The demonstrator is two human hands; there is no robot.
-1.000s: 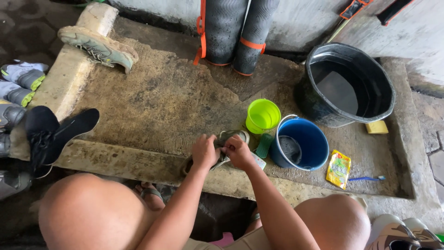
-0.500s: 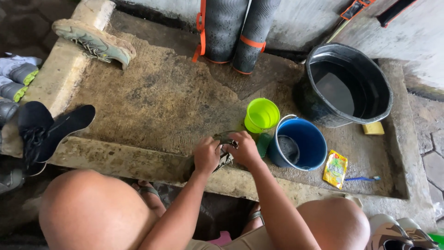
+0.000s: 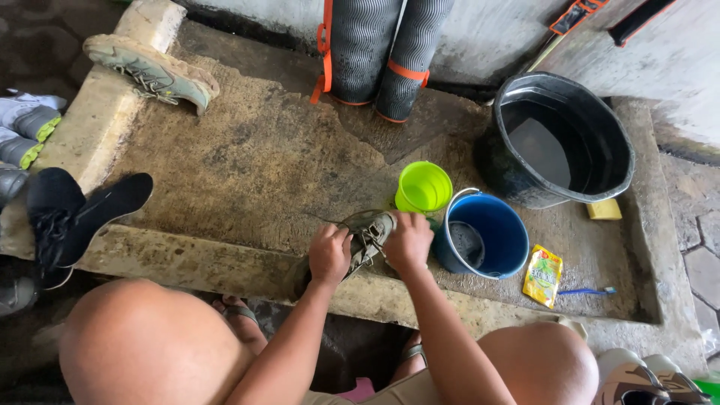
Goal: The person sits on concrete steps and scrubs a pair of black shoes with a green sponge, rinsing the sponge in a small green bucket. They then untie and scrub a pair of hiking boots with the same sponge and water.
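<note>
The left hand (image 3: 328, 253) is closed over the heel end of a muddy grey-green shoe (image 3: 365, 238), fingers curled down onto it, and the right hand (image 3: 408, 241) is cupped over the toe end with its fingers bent against the upper. The shoe lies on its side at the front edge of a wet concrete wash slab (image 3: 247, 165), its laces loose between the two hands, just beside the blue bucket.

The slab fills most of the view, stained and damp, with a raised kerb along its left and front edges. At its back right stands a large black tub (image 3: 564, 142) holding water. Against the back wall lean two rolled dark mats (image 3: 382, 52) with orange straps. In front of the tub sits the blue bucket (image 3: 486, 234), a little water in its bottom, almost touching the right hand. Behind the shoe and touching the bucket's left side is a lime-green cup (image 3: 423, 187).

On the far left corner of the kerb rests a second grey-green shoe (image 3: 150, 71), sole down. A black shoe (image 3: 79, 214) lies over the left kerb. Right of the bucket lies a yellow sachet (image 3: 543, 275), a blue toothbrush (image 3: 589, 291) beside it, and a yellow sponge (image 3: 604, 209) by the tub's base
</note>
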